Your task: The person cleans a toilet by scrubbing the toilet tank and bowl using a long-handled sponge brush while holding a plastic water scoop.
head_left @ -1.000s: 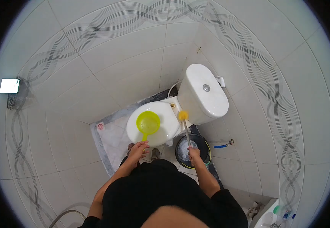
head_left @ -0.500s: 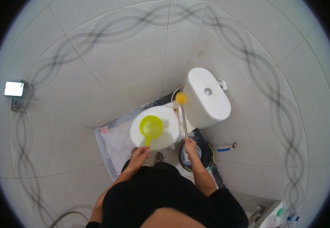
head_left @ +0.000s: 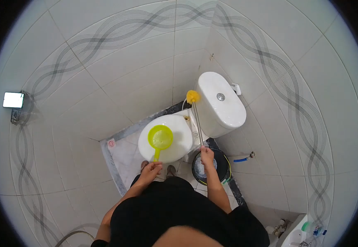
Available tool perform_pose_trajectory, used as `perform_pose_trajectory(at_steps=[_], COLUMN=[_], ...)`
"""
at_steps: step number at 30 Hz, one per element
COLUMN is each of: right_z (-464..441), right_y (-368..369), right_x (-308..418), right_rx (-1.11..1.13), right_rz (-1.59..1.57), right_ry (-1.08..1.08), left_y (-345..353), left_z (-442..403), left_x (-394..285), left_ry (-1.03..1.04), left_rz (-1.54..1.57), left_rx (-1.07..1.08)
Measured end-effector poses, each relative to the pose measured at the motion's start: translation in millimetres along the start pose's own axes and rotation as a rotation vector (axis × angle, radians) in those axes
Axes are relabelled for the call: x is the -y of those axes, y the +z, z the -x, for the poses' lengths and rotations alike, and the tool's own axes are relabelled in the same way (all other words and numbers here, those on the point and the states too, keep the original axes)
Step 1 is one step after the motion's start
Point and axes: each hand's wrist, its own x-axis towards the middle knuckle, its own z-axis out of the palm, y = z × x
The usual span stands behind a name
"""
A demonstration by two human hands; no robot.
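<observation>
A lime-green dipper (head_left: 160,137) is held by its handle in my left hand (head_left: 150,172), closed around the end. Its bowl hangs over the closed white toilet lid (head_left: 181,138) and seems to hold some liquid. My right hand (head_left: 207,157) grips the metal handle of a toilet brush (head_left: 198,123). The brush's yellow head (head_left: 193,96) points away from me, at the left side of the white toilet tank (head_left: 218,101); whether it touches the tank I cannot tell. Below my right hand stands a black bucket (head_left: 227,168) with water in it.
A blue hose end (head_left: 240,159) sits on a tap at the right wall. At lower right is a white washbasin (head_left: 296,234) with bottles. A pink-and-white round item (head_left: 111,143) lies on the left floor ledge. A bright-screened device (head_left: 13,100) is mounted on the left wall.
The brush head has moved up and slightly left along the tank's side and is sharper now. The whole view has shifted slightly. The dipper stays over the lid.
</observation>
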Motion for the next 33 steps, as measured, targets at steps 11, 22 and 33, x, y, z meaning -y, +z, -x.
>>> perform_pose_trajectory(at_steps=[11,22,33], right_z=[3.1,-1.9,6.4], right_y=[-8.7,8.3,-3.7], right_x=[69.1,59.6,86.0], right_rx=[0.164,0.232,0.287], right_rz=[-0.199,-0.261,-0.397], right_ry=[0.227,0.364,0.366], left_y=[-5.0,1.6,-2.5], left_z=[6.0,10.1,11.4], left_x=[5.9,0.7,7.5], left_ry=[0.011,0.034,0.035], left_rz=[-0.042,-0.039,-0.071], left_rx=[0.062,0.014,0.031])
